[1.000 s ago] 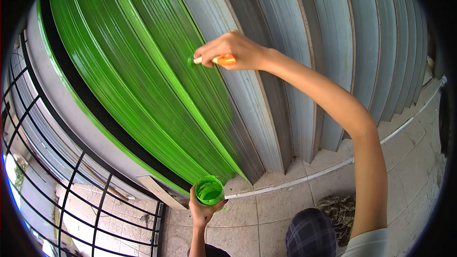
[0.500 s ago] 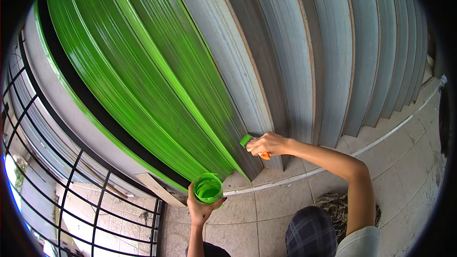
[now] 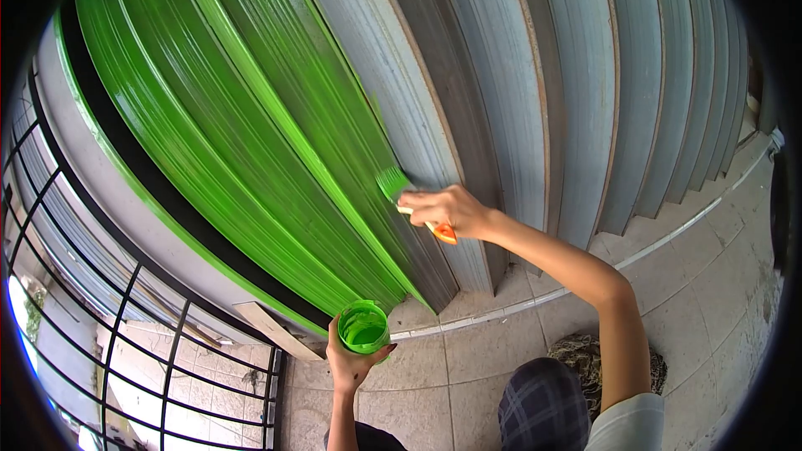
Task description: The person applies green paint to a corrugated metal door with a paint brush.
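Note:
My right hand (image 3: 451,210) is closed round the handle of a paintbrush (image 3: 390,183), whose orange end sticks out below the fingers. Green paint coats its bristles, which lie against the folding metal panels near the border of painted and grey metal. Low in the view, my left hand (image 3: 352,366) grips a tub of green paint (image 3: 364,327), held upright enough to show the paint inside. On the left the panels (image 3: 225,117) are shiny green; the panels (image 3: 501,100) further right are bare grey with brownish edges.
A black metal grille (image 3: 125,317) stands at the lower left, with a wooden strip (image 3: 271,327) beside it. A pale floor track (image 3: 535,305) curves along the panels' foot over beige tiles (image 3: 409,409). Crumpled patterned cloth (image 3: 576,351) lies near my knee.
My right hand has moved the paintbrush up and to the left along the panel. My left hand and the paint tub have barely moved.

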### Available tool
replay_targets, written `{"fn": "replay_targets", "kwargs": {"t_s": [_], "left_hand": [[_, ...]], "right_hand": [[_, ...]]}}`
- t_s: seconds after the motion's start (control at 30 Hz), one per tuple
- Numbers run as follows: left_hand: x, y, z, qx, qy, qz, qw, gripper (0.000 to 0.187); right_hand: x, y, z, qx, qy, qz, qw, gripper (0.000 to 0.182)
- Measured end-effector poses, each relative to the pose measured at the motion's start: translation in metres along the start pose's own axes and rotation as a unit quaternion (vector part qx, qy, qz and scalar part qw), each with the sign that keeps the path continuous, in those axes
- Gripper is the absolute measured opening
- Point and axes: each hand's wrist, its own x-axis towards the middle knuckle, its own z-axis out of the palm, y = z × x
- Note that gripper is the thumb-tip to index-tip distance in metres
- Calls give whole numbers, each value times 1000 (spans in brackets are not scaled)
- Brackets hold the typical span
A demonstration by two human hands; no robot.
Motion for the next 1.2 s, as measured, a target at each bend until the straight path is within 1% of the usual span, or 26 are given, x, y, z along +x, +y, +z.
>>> {"fn": "replay_targets", "kwargs": {"t_s": [0.07,0.17,0.23,0.27,0.3,0.37,0.4,0.47,0.53,0.6,0.67,0.7,0.73,0.8,0.87,0.93,1.0,1.1,1.2], "left_hand": [[-1,0,-3,0,1,1,1000,90],[-2,-3,-4,15,6,11,1000,89],[-2,-1,-5,30,6,14,999,89],[-1,0,-4,25,5,14,1000,89],[-1,1,-4,21,3,13,1000,89],[-2,0,-4,16,1,16,1000,89],[-2,-1,-4,14,3,19,1000,88],[-2,-2,-3,13,7,28,1000,88],[-2,0,-5,20,7,40,999,88],[-2,1,-6,7,8,27,1000,88],[-3,1,-6,3,10,18,1000,88],[-3,0,-8,6,10,19,1000,88],[-2,0,-8,10,10,20,1000,89],[-3,-3,-8,5,9,23,1000,89],[0,-4,-7,3,9,22,1000,90],[-1,-5,-7,6,5,11,1000,90],[1,-3,-4,5,0,10,1000,91],[0,-3,-3,6,0,6,1000,91],[1,-2,-3,6,3,4,1000,91]], "right_hand": [[-39,0,29,1,-52,-23,998,8],[-50,1,31,4,-224,-4,975,10],[-20,11,14,-1,-122,-50,991,11],[5,12,-1,2,10,-79,997,8],[31,5,-29,-22,-82,12,996,9],[60,9,-48,-45,83,-71,993,6],[68,9,-55,-57,137,-83,985,5],[68,6,-60,-73,165,-58,982,5],[45,7,-36,-69,93,-28,993,4],[1,7,4,-78,69,-37,994,2],[-49,-3,39,-57,13,-4,998,5],[-71,-8,52,-32,-59,38,997,7],[-87,-9,63,14,-131,58,990,8],[-94,-10,65,-32,-269,45,961,9],[-63,-2,46,-46,-137,-4,990,9],[-5,7,12,-31,-70,15,997,8],[68,-8,-52,-77,-13,14,997,7],[85,-4,-62,-121,142,-60,981,8],[40,-10,-20,-158,124,-68,977,8]]}}
